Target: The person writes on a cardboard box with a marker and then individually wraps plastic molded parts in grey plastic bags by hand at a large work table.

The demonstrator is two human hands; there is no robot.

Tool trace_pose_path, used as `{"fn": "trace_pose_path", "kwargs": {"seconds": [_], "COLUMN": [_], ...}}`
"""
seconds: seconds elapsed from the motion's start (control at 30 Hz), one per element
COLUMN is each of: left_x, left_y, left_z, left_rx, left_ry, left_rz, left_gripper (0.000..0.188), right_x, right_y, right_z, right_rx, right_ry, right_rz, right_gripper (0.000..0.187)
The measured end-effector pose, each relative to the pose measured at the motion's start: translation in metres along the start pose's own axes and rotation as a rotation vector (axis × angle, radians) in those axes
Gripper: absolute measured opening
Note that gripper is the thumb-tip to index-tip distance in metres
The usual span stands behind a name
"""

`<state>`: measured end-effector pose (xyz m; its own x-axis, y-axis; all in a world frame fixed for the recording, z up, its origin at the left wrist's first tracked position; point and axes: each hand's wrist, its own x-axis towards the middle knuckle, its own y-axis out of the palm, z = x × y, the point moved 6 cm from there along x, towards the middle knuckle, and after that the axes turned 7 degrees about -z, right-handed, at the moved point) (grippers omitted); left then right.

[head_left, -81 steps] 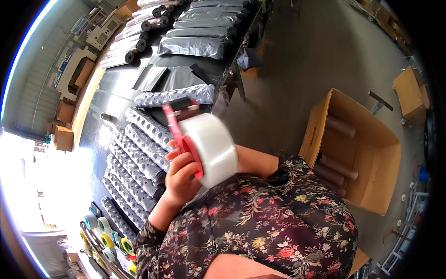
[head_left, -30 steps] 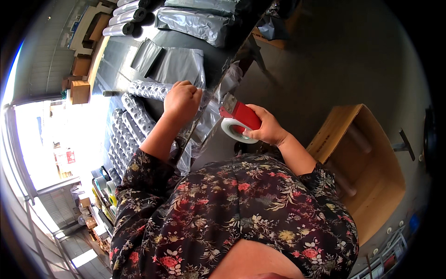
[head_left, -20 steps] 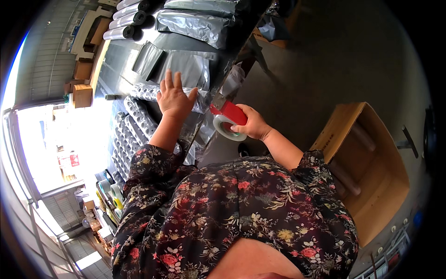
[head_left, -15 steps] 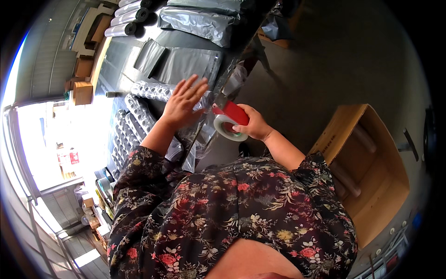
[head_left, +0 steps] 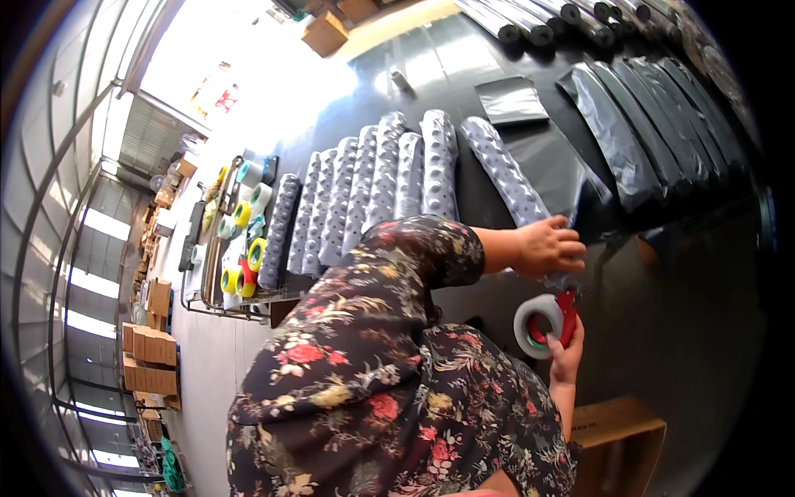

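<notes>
My right hand (head_left: 566, 354) is closed on a red tape dispenser (head_left: 569, 315), which carries a wide roll of clear tape (head_left: 530, 325). Just above it, my left hand (head_left: 548, 248) has its fingers curled over the near end of a long bubble-wrapped roll (head_left: 503, 166); the palm side is hidden. Crumpled clear wrap shows below those fingers, close to the dispenser's front. Beyond the roll, a flat dark plastic bag (head_left: 546, 157) lies on the black table (head_left: 443, 62), with a folded grey bag (head_left: 511, 99) at its far end.
Several bubble-wrapped rolls (head_left: 356, 186) lie side by side to the left, next to a rack of tape rolls (head_left: 242, 214). Dark bagged packages (head_left: 621, 141) lie right, silvery-black rolls (head_left: 538, 29) at the back. An open cardboard box (head_left: 617, 435) stands low at the right.
My view has turned, bringing more wrapped rolls and the tape rack into sight. My left hand, spread before, now curls over the roll's end. My right hand still holds the dispenser.
</notes>
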<state>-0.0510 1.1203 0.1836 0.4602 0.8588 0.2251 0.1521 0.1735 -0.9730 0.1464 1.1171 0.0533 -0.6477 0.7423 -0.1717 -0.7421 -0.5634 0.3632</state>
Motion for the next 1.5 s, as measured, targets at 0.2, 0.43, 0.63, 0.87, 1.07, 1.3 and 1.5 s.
{"fn": "trace_pose_path", "kwargs": {"seconds": [0.2, 0.43, 0.63, 0.87, 1.07, 1.3, 1.5], "left_x": [0.0, 0.0, 0.002, 0.004, 0.005, 0.002, 0.017], "left_y": [0.0, 0.007, 0.003, -0.004, 0.023, 0.029, 0.027], "left_z": [0.0, 0.008, 0.003, -0.012, -0.024, -0.025, -0.017], "left_rx": [-0.008, -0.083, -0.091, 0.08, 0.2, 0.183, 0.155], "left_ry": [-0.08, -0.034, -0.002, -0.296, -0.776, -0.735, -0.724], "left_rz": [0.079, 0.09, 0.06, 0.215, 0.187, 0.1, 0.149], "left_gripper": [0.052, 0.073, 0.074, 0.094, 0.073, 0.05, 0.048], "right_x": [-0.001, -0.042, -0.056, -0.023, -0.015, 0.007, 0.004], "right_y": [0.019, -0.002, 0.003, 0.016, 0.017, 0.022, 0.041], "right_z": [-0.006, -0.053, -0.054, -0.022, -0.014, 0.001, -0.042], "right_rx": [0.114, -0.275, -0.512, -0.643, -0.712, -0.656, -0.856], "right_ry": [-0.079, -0.156, -0.134, -0.08, -0.033, 0.142, 0.56], "right_rz": [-0.03, -0.072, -0.106, -0.028, 0.004, 0.19, 0.801], "right_gripper": [0.09, 0.091, 0.086, 0.079, 0.078, 0.076, 0.044]}}
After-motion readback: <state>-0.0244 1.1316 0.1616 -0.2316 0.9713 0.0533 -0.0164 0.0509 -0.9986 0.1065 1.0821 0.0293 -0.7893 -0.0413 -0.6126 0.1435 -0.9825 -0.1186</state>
